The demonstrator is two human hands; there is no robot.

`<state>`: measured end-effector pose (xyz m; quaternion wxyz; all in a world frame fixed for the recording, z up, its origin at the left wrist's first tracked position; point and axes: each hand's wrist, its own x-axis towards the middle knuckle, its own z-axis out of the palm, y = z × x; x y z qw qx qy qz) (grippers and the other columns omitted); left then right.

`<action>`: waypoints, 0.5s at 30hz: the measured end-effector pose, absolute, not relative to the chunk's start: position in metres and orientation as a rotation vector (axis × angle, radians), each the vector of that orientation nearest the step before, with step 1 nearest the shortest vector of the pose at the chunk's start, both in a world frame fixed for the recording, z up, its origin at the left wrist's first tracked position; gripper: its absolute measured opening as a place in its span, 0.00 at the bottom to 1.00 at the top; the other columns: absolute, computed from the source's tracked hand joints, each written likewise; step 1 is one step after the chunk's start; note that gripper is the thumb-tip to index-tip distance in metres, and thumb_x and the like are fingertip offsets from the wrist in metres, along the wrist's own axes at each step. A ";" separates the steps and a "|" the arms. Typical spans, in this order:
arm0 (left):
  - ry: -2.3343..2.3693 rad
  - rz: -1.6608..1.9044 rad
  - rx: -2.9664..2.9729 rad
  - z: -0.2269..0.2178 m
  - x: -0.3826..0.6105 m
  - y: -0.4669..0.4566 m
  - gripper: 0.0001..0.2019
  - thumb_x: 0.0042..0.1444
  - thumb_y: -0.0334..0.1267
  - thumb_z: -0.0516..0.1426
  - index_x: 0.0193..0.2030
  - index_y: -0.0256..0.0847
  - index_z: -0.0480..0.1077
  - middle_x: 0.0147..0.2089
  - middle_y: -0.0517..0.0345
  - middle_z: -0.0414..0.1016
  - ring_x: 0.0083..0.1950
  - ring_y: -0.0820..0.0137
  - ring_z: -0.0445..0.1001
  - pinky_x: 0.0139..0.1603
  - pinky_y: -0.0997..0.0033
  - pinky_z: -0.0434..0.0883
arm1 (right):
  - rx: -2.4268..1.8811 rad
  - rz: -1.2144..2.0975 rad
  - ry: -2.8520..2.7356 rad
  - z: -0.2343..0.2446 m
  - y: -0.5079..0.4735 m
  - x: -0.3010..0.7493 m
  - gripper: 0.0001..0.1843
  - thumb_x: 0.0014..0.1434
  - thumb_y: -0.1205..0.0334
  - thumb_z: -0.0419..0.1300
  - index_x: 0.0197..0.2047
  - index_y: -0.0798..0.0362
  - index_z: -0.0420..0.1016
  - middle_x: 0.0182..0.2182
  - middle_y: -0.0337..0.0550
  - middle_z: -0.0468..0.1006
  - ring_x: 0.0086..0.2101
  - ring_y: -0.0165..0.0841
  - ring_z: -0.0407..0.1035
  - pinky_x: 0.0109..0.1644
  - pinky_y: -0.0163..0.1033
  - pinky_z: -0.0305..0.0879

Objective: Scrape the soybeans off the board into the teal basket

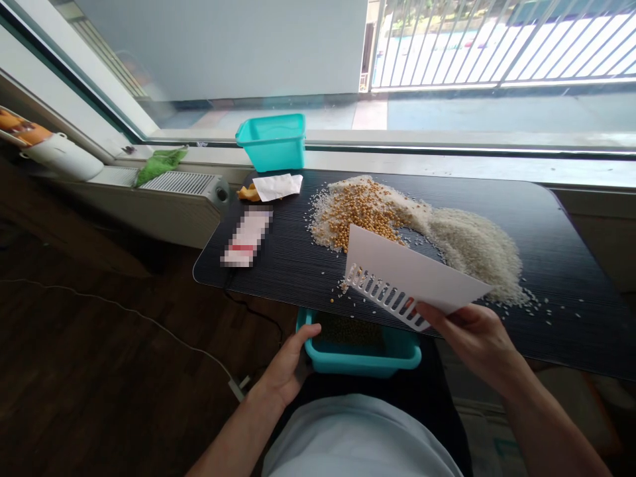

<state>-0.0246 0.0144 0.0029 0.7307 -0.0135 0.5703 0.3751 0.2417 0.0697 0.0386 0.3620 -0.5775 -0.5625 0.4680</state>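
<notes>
My left hand (285, 371) grips the left rim of a teal plastic bin (358, 364), which sits at my lap under the table's front edge. Small dark greenish grains (350, 329) cover the bin's bottom. In my right hand (472, 338) is a white card (412, 268) with a row of slots along its lower edge, held tilted above the tabletop. Behind the card lie yellow beans (365, 209), mixed into white rice on the left of the heap. Mostly plain rice (477, 248) forms the right part. A few grains lie near the slots.
A second teal bin (275, 149) stands at the back by the window. On the table's left are a folded white paper (278, 187), a yellowish item (248, 193) and a blurred pale rectangular thing (247, 236). A green cloth (161, 165) rests on the radiator (183, 185).
</notes>
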 end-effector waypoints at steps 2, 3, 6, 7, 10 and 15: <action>1.257 0.831 -0.031 0.003 -0.025 0.014 0.16 0.55 0.37 0.59 0.50 0.37 0.72 0.41 0.50 0.82 0.46 0.61 0.79 0.45 0.68 0.74 | -1.469 1.231 -1.480 0.040 0.071 0.238 0.17 0.51 0.47 0.68 0.37 0.50 0.86 0.35 0.43 0.85 0.35 0.45 0.80 0.38 0.43 0.79; 1.260 0.835 -0.032 0.003 -0.026 0.014 0.15 0.55 0.37 0.59 0.50 0.38 0.72 0.41 0.50 0.82 0.46 0.61 0.79 0.45 0.68 0.74 | -1.460 1.246 -1.492 0.041 0.071 0.238 0.17 0.51 0.47 0.68 0.37 0.50 0.86 0.35 0.42 0.85 0.35 0.45 0.80 0.39 0.43 0.79; 1.273 0.842 -0.032 0.005 -0.026 0.015 0.16 0.56 0.37 0.58 0.51 0.38 0.72 0.42 0.50 0.82 0.46 0.61 0.79 0.44 0.68 0.74 | -1.451 1.261 -1.495 0.044 0.070 0.239 0.17 0.50 0.46 0.68 0.37 0.49 0.86 0.36 0.42 0.85 0.36 0.46 0.80 0.40 0.45 0.79; 1.279 0.840 -0.034 0.006 -0.027 0.015 0.16 0.56 0.38 0.58 0.51 0.38 0.72 0.42 0.50 0.82 0.45 0.61 0.79 0.44 0.67 0.74 | -1.456 1.253 -1.486 0.045 0.069 0.239 0.17 0.50 0.46 0.68 0.37 0.49 0.86 0.36 0.42 0.85 0.36 0.46 0.80 0.41 0.45 0.79; 1.294 0.834 -0.039 0.007 -0.028 0.017 0.17 0.56 0.38 0.58 0.53 0.39 0.71 0.42 0.51 0.82 0.45 0.61 0.79 0.43 0.67 0.74 | -1.466 1.242 -1.449 0.046 0.067 0.238 0.18 0.50 0.45 0.68 0.37 0.49 0.86 0.36 0.42 0.85 0.36 0.46 0.80 0.42 0.46 0.78; 1.269 0.842 -0.006 0.006 -0.040 0.016 0.18 0.58 0.39 0.57 0.54 0.38 0.71 0.44 0.50 0.81 0.46 0.61 0.79 0.44 0.66 0.74 | -1.398 1.240 -1.510 0.044 0.073 0.215 0.16 0.52 0.48 0.67 0.37 0.50 0.86 0.35 0.43 0.86 0.36 0.45 0.80 0.41 0.45 0.78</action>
